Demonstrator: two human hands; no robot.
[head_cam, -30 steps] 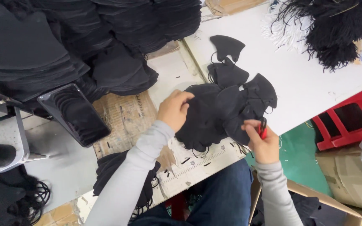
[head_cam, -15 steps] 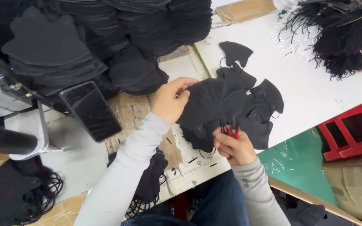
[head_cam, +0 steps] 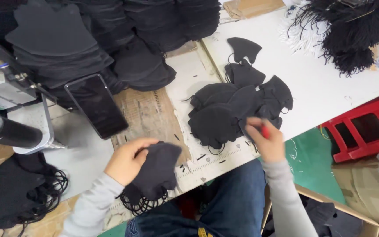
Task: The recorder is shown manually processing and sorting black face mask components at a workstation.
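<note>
- While a small heap of black face masks (head_cam: 237,109) lies loose on the white bench (head_cam: 330,87), a bundle of black masks (head_cam: 154,173) is held at the near bench edge, so the work is judged to be partway through.
- The left hand (head_cam: 126,160) is closed on that bundle, its fingers (head_cam: 143,151) curled over the top and the ear loops hanging below.
- The right hand (head_cam: 266,138) is pressed to the near side of the heap, its fingers closed on a small red tool (head_cam: 265,131); what kind of tool cannot be told.
- Tall stacks of black masks (head_cam: 66,48) are seen at the far left of the bench, seemingly untouched, with a dark phone (head_cam: 96,105) propped in front of them.
- A tangle of black ear-loop cord (head_cam: 352,35) is seen at the far right.
- A cardboard box (head_cam: 330,210) by the right leg is seen to hold dark pieces, too hidden to name.
- A red plastic stool (head_cam: 365,127) stands beside the bench.
</note>
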